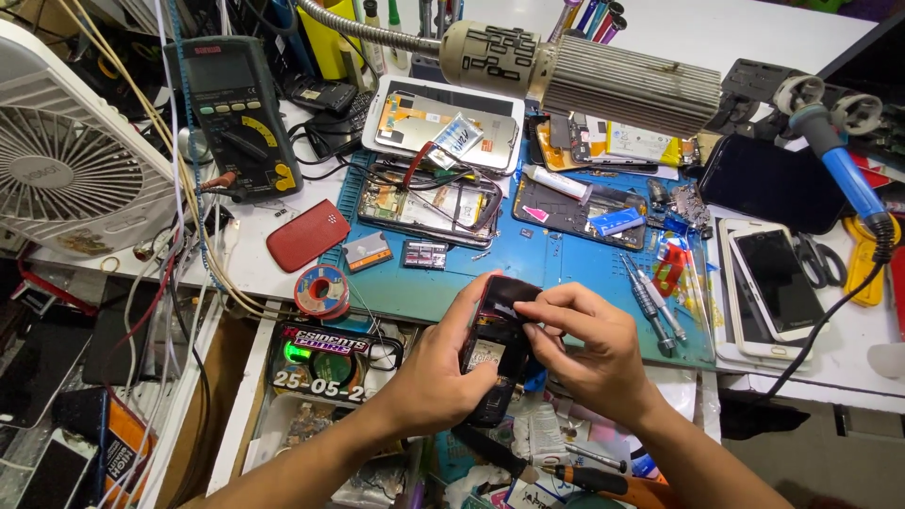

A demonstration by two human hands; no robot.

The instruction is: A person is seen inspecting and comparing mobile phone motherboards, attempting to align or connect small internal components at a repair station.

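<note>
At the far left of the frame a white fan (66, 165) is cut off by the edge, with a dark multimeter (240, 113) to its right and a red phone back cover (307, 234) below that. A solder spool (320, 290) lies at the left edge of the blue work mat (566, 273).

In the lower middle of the frame, just off the mat's near edge, the left hand (434, 372) is wrapped around a small dark phone body (498, 344), thumb up along its left side and fingers behind it. The phone is black with a reddish rim along its top and left edge, opened so that a pale patch of its inner parts shows near the middle. Its lower end disappears behind the palm, and its right half is covered by the right hand (589, 353), whose fingers are curled together with the tips pressed at the phone's upper right edge. Whether they pinch some small part there cannot be made out.

Further right, two screwdrivers (650, 300) lie on the mat, a white smartphone (778, 283) rests face up, and a blue-handled soldering iron (839, 160) sits at the upper right, its cord trailing down.
</note>
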